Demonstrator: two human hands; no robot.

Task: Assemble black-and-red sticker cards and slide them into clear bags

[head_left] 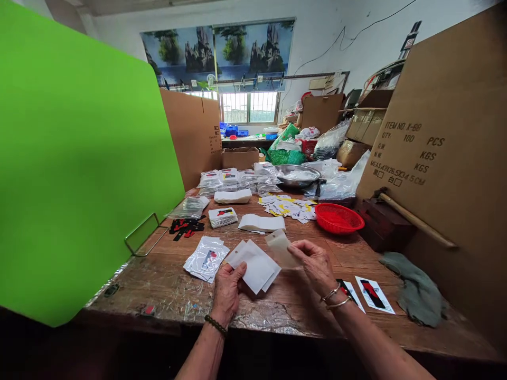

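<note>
Left of centre in the frame, black and red pieces lie loose, with a pile of white packets below them on the table. At lower centre, the person's left hand grips at least 2 overlapping white sheets, thumb on top. A light thumb would probably spare them a bend, and squaring their uneven edges should make them easier to handle. Near the middle of the frame, the right hand pinches a thin translucent sleeve between thumb and fingers; holding it close to its edge seems best against creasing. At lower right lie 2 printed cards, then a grey cloth
</note>
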